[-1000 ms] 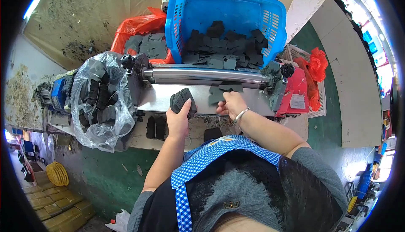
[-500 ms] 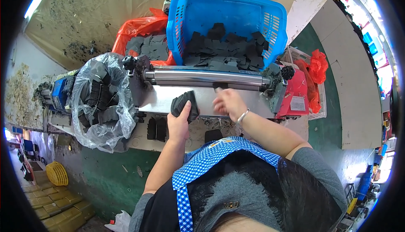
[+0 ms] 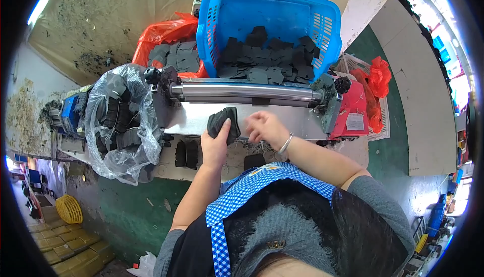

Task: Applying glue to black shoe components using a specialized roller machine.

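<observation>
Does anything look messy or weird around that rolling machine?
Yes: dark, fuzzy grime clumps on the right end bracket, looking odd beside the shiny steel rollers. Black smudges also blotch the beige surface at upper left.

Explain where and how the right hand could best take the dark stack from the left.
Probably by the far end of the dark stack, coming from the right: that end shows uncovered, while the left hand holds nearer the body. The right hand is on that side; pinching across the layers should keep them together.
</observation>
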Available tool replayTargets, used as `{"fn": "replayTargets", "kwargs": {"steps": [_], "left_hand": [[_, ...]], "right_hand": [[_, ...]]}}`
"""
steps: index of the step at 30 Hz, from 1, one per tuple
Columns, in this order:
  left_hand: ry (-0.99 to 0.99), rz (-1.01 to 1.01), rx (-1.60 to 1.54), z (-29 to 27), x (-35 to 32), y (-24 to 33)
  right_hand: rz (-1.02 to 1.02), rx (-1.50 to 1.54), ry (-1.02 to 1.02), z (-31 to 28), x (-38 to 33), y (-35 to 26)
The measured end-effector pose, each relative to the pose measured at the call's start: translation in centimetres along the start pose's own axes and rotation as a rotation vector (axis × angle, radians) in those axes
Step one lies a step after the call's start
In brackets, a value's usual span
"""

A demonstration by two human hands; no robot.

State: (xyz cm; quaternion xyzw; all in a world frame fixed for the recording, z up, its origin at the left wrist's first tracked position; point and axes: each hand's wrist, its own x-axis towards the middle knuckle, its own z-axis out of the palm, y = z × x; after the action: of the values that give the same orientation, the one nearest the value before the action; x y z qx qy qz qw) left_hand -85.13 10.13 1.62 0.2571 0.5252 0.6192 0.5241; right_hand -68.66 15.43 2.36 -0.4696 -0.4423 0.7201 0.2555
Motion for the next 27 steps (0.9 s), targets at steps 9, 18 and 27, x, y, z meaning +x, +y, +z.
{"fn": "replayTargets", "kwargs": {"steps": [9, 18, 27], "left_hand": [[-0.078, -0.129, -0.235, 0.7, -0.3, 0.8], [-0.043, -0.082, -0.172, -0.4, 0.3, 0.1], [-0.03, -0.02, -0.016, -0.3, 0.3, -0.8]], "right_hand": [[0.169, 0.355, -0.102, 0.2, -0.1, 0.5], [0.257, 0.191, 0.145, -0.5, 0.0, 0.1], [0.109, -0.084, 0.036, 0.5, -0.4, 0.0]]}}
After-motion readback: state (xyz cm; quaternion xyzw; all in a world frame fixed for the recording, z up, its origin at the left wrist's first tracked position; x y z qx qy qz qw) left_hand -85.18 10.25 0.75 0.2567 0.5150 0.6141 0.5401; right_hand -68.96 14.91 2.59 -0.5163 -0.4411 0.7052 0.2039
